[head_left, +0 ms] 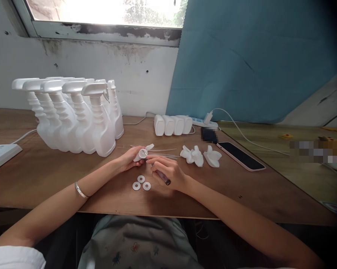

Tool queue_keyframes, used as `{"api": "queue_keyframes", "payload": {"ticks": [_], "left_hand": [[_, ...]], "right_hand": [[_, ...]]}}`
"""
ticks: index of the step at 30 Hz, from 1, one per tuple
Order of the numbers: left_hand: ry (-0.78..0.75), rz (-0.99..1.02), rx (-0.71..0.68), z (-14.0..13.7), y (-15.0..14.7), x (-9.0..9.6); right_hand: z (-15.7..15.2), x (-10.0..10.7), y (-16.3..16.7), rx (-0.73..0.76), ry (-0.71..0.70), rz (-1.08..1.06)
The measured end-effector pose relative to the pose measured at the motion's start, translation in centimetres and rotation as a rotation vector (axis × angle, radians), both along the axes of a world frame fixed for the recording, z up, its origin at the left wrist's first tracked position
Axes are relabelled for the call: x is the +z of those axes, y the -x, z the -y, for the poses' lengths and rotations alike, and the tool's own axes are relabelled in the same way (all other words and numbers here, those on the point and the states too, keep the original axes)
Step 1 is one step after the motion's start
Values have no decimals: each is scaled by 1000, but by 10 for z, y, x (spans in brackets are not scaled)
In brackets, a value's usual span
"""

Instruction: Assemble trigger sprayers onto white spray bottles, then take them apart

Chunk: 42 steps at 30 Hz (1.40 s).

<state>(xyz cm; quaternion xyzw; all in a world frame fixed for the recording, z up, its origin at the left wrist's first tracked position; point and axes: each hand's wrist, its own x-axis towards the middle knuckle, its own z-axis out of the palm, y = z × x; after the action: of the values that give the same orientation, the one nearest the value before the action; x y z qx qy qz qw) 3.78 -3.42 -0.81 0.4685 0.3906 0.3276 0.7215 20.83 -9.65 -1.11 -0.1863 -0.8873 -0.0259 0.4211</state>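
Observation:
My left hand [128, 158] grips a white spray trigger head [143, 152] just above the wooden table [59, 179], its round cap opening facing me. My right hand [168, 173] holds a thin dark tool [163, 177] with its fingertips right at the cap. Three white ring washers [142, 183] lie on the table just below my hands. Thin clear dip tubes [164, 152] lie behind the hands. Three more white trigger heads [200, 156] rest to the right.
Several white spray bottles with triggers [73, 116] stand at the back left. A row of small white bottles [172, 124] and a power strip [204, 122] with a charger cable sit by the wall. A phone [241, 155] lies right, a white box [0, 155] far left.

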Motion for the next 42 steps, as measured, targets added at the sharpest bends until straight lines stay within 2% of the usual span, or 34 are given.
{"api": "queue_keyframes", "payload": {"ticks": [5,9,16,22,25,27,30,32,34,39,40,42], "left_hand": [[101,50,-120,0,2,3],[60,-21,-138,0,3,2],[-12,-135,-155,1,2,-2],[1,-167,-168,0,3,1],[-51,-220,-184,-1,3,0],[-76,-245,-194,-2,4,-1],[-85,-254,-186,-3,6,-1],[-105,-278,-170,-2,8,1],[-143,-326,-158,0,8,3],[-252,-436,-157,6,5,8],[-266,-449,-141,7,5,8],[-275,-461,-105,6,5,7]], "right_hand": [[8,11,-1,-25,241,-87],[10,17,-3,-56,383,-189],[1,16,-5,-30,769,-517],[-4,22,-3,32,932,-715],[-3,26,-5,28,1047,-777],[-2,25,-6,27,1025,-754],[2,20,-6,34,852,-633],[4,18,-5,34,793,-560],[2,18,-5,29,825,-559],[-8,22,-8,84,1154,-729],[-8,22,-9,90,1177,-740],[-6,22,-8,67,1108,-709]]}}
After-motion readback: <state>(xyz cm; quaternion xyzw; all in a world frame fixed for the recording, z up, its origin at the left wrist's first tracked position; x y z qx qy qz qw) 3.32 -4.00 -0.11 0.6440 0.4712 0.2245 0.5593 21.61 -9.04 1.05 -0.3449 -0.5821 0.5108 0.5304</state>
